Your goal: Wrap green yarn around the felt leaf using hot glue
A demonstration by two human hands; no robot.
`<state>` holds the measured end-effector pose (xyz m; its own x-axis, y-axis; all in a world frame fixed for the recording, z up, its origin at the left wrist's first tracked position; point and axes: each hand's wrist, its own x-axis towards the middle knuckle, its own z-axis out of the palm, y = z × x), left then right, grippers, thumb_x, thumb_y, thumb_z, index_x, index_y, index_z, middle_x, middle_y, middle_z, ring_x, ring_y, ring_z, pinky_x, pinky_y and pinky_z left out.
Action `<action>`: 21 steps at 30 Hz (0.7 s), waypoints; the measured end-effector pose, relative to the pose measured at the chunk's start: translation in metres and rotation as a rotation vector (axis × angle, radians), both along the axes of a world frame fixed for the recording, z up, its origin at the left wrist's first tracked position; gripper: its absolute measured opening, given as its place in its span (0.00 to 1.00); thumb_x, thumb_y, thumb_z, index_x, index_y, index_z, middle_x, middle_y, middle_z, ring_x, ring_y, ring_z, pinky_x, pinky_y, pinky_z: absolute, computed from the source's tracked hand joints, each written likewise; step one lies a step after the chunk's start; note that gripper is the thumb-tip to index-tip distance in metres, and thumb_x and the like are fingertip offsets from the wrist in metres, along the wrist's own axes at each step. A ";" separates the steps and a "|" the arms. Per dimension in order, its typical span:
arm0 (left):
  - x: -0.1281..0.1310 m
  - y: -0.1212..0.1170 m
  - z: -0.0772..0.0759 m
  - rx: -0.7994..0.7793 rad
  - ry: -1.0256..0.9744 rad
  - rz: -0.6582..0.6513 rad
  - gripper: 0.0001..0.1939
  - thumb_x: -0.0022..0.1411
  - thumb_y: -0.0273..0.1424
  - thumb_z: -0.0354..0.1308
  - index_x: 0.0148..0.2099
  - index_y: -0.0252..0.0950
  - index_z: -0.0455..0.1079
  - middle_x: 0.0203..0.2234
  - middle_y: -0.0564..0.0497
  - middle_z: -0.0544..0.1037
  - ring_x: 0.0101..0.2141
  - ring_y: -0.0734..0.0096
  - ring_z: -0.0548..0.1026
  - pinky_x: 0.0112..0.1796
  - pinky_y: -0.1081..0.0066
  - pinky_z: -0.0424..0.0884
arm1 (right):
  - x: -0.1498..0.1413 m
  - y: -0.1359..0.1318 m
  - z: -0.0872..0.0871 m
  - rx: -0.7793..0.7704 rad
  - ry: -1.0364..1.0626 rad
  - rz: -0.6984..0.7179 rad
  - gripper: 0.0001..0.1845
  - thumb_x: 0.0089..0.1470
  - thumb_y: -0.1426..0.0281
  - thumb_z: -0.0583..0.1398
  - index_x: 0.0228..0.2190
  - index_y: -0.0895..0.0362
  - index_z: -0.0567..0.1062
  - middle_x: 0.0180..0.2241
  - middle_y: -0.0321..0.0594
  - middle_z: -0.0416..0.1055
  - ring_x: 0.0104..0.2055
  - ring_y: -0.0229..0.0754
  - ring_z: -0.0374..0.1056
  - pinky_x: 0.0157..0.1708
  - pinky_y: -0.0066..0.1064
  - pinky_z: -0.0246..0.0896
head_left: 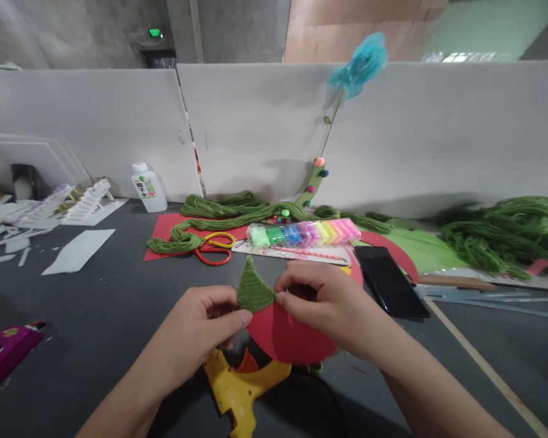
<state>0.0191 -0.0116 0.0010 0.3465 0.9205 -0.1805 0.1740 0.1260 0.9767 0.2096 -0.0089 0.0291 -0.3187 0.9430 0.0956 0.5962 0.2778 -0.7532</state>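
A small triangular piece wrapped in green yarn (254, 289) is held up over the table, its point upward. My left hand (196, 322) grips its lower left edge between thumb and fingers. The thumb and forefinger of my right hand (331, 304) pinch its right corner; a loose yarn end there is too small to make out. Just behind and below lies a red paper disc (292, 337), partly covered by my right hand. Beneath my hands, near the front, rests a yellow glue gun (240, 389) with an orange trigger.
Behind my hands lie scissors (215, 263), a pack of coloured clay (301, 234) and green yarn (228, 210). A black phone (388, 280) is at right, by a yarn heap (511, 231). A bottle (149, 188) and blue flower (358, 64) stand by the partition. Purple tool (11, 353) at left.
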 end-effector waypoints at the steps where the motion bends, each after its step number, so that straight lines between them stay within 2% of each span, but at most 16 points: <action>1: 0.000 0.001 -0.001 -0.010 0.005 0.014 0.05 0.54 0.29 0.58 0.29 0.35 0.74 0.13 0.57 0.67 0.14 0.83 0.59 0.15 0.82 0.52 | 0.000 0.000 0.000 0.018 -0.023 0.004 0.07 0.48 0.75 0.55 0.21 0.58 0.71 0.18 0.31 0.60 0.21 0.33 0.54 0.21 0.25 0.47; 4: 0.001 0.002 -0.005 -0.047 0.006 0.034 0.07 0.54 0.31 0.58 0.36 0.35 0.73 0.11 0.57 0.68 0.11 0.83 0.57 0.14 0.81 0.53 | 0.002 0.001 -0.001 0.056 -0.068 0.028 0.07 0.48 0.75 0.55 0.22 0.59 0.72 0.19 0.32 0.61 0.22 0.33 0.55 0.22 0.25 0.48; 9: 0.005 0.004 -0.009 -0.098 -0.029 -0.013 0.08 0.57 0.34 0.55 0.31 0.33 0.69 0.13 0.52 0.74 0.10 0.82 0.62 0.14 0.81 0.57 | 0.003 0.003 -0.001 0.103 -0.116 0.041 0.08 0.50 0.75 0.56 0.24 0.59 0.73 0.21 0.33 0.65 0.23 0.34 0.59 0.24 0.25 0.50; 16: 0.006 0.004 -0.011 -0.175 -0.108 -0.045 0.09 0.57 0.35 0.56 0.33 0.34 0.68 0.17 0.51 0.77 0.12 0.81 0.67 0.16 0.81 0.61 | 0.005 0.004 -0.002 0.112 -0.120 0.034 0.08 0.50 0.76 0.56 0.23 0.59 0.74 0.20 0.34 0.66 0.23 0.34 0.59 0.24 0.25 0.49; 21: 0.008 0.004 -0.013 -0.181 -0.152 -0.025 0.09 0.56 0.34 0.57 0.35 0.33 0.69 0.17 0.51 0.77 0.13 0.79 0.69 0.17 0.80 0.63 | 0.005 0.005 -0.005 0.055 -0.079 -0.007 0.08 0.46 0.77 0.55 0.21 0.59 0.73 0.18 0.32 0.63 0.22 0.32 0.57 0.21 0.24 0.47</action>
<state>0.0270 -0.0080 -0.0120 0.4047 0.8686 -0.2858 0.0317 0.2991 0.9537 0.2144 -0.0035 0.0240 -0.3207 0.9393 0.1222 0.6553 0.3131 -0.6874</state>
